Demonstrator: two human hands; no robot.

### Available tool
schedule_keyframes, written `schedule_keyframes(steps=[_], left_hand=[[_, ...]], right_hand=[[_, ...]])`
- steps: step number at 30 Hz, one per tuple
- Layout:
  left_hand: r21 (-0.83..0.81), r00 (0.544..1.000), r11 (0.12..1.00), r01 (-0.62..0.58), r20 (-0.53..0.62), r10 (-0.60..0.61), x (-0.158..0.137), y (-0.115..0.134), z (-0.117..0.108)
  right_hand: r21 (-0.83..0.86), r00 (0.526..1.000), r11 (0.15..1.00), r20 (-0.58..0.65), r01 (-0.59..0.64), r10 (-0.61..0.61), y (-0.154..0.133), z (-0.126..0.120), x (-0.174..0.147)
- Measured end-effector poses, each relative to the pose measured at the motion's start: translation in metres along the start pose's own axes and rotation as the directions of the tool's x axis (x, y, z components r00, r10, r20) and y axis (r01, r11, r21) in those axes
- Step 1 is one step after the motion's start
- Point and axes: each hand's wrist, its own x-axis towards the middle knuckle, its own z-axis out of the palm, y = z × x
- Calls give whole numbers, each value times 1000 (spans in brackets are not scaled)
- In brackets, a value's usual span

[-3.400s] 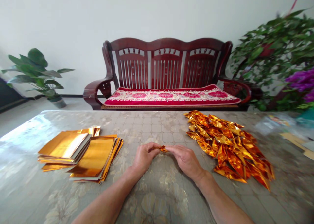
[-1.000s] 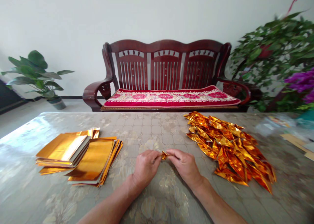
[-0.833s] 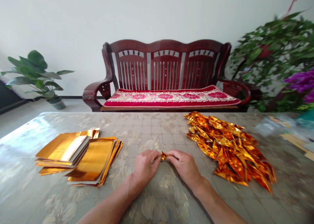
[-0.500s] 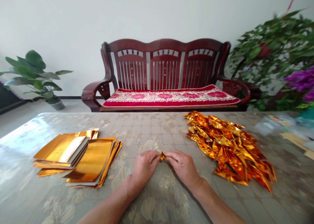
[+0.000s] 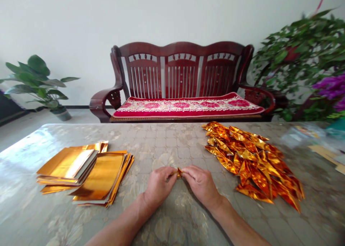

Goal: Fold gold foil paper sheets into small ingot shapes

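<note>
Between my fingertips is a small folded piece of gold foil paper (image 5: 179,172), with only its middle showing. My left hand (image 5: 160,183) pinches its left end and my right hand (image 5: 201,183) pinches its right end, both just above the table. To the right lies a heap of folded gold foil paper pieces (image 5: 253,159), pointed at their ends. On the left are stacks of flat gold foil paper sheets, one stack (image 5: 63,163) overlapping another (image 5: 101,172). The fingers hide both ends of the held piece.
The table (image 5: 151,138) has a patterned, glossy cover. Clear plastic bags (image 5: 302,134) and a tan card piece (image 5: 325,154) lie at its right side. Behind stands a dark red wooden bench (image 5: 182,77) with a floral cushion (image 5: 185,107). Potted plants flank it, one (image 5: 40,82) at left.
Both hands stay almost in place, still pinching the folded foil paper. The visible middle of the piece has shifted very slightly and looks a little different in shape.
</note>
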Motion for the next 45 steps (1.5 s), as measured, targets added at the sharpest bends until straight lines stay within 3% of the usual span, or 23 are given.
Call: schedule_keyframes(steps=[7, 13, 18, 21, 23, 26, 29, 45], left_hand=[[83, 998, 994, -69, 19, 67, -2, -1, 0], [179, 980, 964, -197, 34, 194, -2, 2, -4], [230, 966, 938, -259, 72, 249, -2, 6, -7], [124, 985, 977, -174, 29, 171, 0, 5, -5], [-21, 999, 998, -53, -1, 53, 3, 4, -1], [-247, 990, 959, 137, 9, -140, 7, 2, 5], [-352, 978, 913, 205, 30, -208, 8, 0, 9], [-183, 979, 967, 177, -69, -193, 7, 8, 9]], right_hand=[[-76, 997, 994, 20, 77, -76, -4, -1, 1], [-128, 990, 982, 5, 141, -141, -9, -3, 1], [-171, 992, 977, 24, 125, -122, -14, -2, 0], [-77, 998, 995, -11, 67, -68, -12, 1, 3], [-7, 1000, 1000, -27, 12, -12, -9, 1, 6], [53, 998, 997, -20, -56, 57, -6, 2, 9], [66, 997, 995, -17, -81, 82, -5, 2, 10], [-125, 996, 991, -84, -39, 29, -17, 9, 5]])
